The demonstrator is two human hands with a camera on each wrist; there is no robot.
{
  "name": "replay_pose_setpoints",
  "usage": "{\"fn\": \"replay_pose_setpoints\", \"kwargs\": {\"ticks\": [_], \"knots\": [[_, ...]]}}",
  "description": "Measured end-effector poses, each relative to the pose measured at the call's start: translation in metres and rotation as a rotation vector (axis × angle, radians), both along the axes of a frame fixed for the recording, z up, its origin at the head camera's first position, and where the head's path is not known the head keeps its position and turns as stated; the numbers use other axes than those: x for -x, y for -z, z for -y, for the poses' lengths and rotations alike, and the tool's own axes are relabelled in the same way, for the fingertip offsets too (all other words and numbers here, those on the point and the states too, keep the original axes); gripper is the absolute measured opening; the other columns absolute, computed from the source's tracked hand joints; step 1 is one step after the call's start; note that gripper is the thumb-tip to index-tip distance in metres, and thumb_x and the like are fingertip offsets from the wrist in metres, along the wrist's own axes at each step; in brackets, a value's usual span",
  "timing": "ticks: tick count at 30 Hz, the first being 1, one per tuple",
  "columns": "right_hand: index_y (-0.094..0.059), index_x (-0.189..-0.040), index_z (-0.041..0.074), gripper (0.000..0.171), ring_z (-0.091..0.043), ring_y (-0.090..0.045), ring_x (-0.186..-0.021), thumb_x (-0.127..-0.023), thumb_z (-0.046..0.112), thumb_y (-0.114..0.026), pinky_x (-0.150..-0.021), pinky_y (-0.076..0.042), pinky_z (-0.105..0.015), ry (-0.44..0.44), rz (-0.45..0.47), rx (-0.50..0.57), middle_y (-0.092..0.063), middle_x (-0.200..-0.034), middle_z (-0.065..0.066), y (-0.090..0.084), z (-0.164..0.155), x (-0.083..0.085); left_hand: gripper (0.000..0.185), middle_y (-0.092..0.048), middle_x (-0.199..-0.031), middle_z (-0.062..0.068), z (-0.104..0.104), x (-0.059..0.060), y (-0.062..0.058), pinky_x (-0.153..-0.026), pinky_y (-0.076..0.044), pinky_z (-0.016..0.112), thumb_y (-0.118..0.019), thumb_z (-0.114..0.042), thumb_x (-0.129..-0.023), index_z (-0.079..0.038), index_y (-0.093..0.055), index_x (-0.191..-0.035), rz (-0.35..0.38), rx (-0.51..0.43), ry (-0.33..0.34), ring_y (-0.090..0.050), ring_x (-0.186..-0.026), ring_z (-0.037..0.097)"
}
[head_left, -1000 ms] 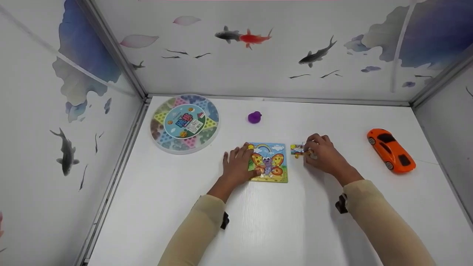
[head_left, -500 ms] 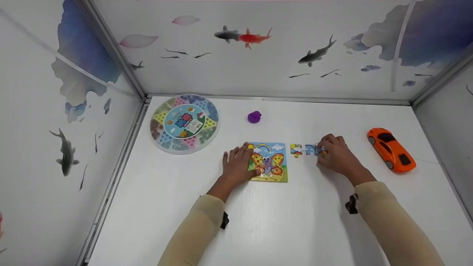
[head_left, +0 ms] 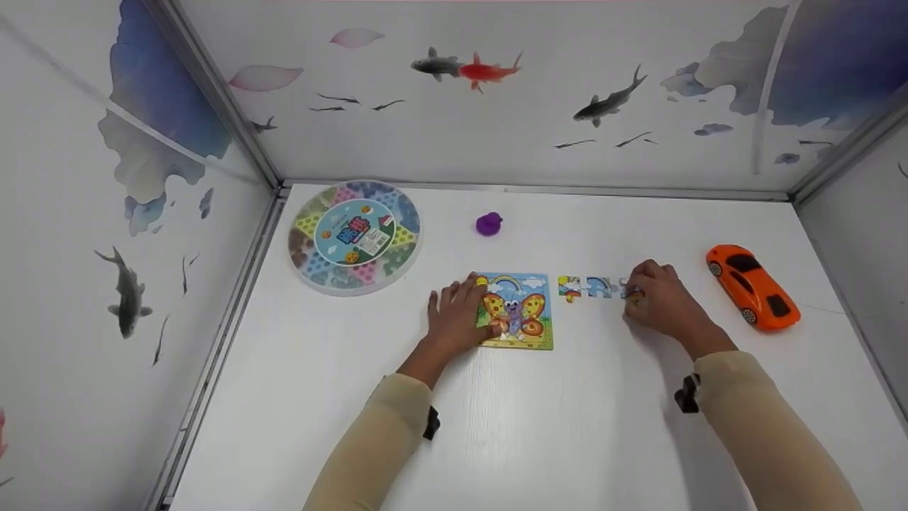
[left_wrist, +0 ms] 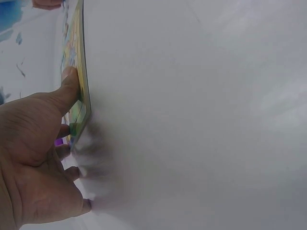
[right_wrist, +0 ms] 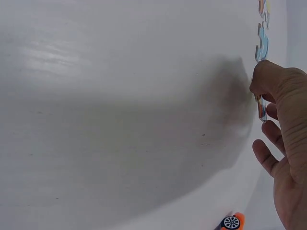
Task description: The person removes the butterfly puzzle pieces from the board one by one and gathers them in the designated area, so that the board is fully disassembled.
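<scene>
A square butterfly puzzle board (head_left: 523,312) lies flat on the white table in the head view. My left hand (head_left: 454,319) rests on its left side, fingers spread and thumb on the lower left part. In the left wrist view the thumb (left_wrist: 70,79) lies over the board's edge. To the board's right, a puzzle piece (head_left: 569,286) with a cloud and a blue puzzle piece (head_left: 598,287) lie in a row. At the row's right end, my right hand (head_left: 660,298) pinches another puzzle piece (right_wrist: 261,109) at table level; the fingers hide most of it.
A round Chinese checkers-like game box (head_left: 355,238) lies at the back left. A small purple toy duck (head_left: 489,223) stands behind the board, and an orange toy car (head_left: 753,287) is on the right. Printed walls (head_left: 496,128) enclose the table's back and sides.
My right hand has moved to the right along the row, uncovering the blue puzzle piece; the piece under its fingers is now farther right. The left hand and the board have stayed put.
</scene>
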State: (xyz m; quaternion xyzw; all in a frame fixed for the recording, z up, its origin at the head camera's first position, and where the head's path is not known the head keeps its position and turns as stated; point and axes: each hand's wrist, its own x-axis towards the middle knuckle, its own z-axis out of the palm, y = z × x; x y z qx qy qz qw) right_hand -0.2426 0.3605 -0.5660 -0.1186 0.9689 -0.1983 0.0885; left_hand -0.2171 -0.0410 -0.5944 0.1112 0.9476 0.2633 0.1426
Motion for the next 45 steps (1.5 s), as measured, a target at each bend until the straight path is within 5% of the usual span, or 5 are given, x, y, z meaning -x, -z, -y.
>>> {"fn": "replay_pose_setpoints", "kwargs": {"ticks": [13,18,45], "knots": [[-0.078,-0.122,-0.002,0.026,-0.048,-0.056,-0.129,-0.102,0.012,-0.068,-0.118,-0.049,-0.067,-0.022,0.025,-0.022,-0.060,-0.142,-0.027,0.004,-0.001,0.002,0.084,-0.021,-0.187,0.003,-0.001,-0.006,-0.012,-0.137,-0.012,0.070,-0.079,-0.050,-0.101,-0.019,-0.042,-0.170,-0.016,0.028,0.001,-0.024,-0.169,0.038],[-0.079,-0.120,-0.003,0.026,-0.049,-0.059,-0.128,-0.102,0.011,-0.067,-0.117,-0.050,-0.066,-0.045,-0.025,-0.040,-0.063,-0.139,-0.028,0.003,0.000,0.001,0.085,-0.020,-0.187,0.002,-0.002,-0.004,-0.010,-0.137,-0.011,0.069,-0.079,-0.051,-0.101,-0.019,-0.041,-0.170,-0.006,0.041,0.000,-0.022,-0.170,0.037],[-0.076,-0.129,0.000,0.025,-0.045,-0.054,-0.130,-0.106,0.009,-0.070,-0.118,-0.050,-0.065,-0.041,0.007,-0.031,-0.060,-0.143,-0.025,0.003,0.002,-0.004,0.090,-0.023,-0.186,0.001,-0.001,-0.001,-0.008,-0.136,-0.014,0.070,-0.081,-0.053,-0.099,-0.020,-0.039,-0.172,-0.015,0.049,-0.008,-0.025,-0.168,0.036]]}}
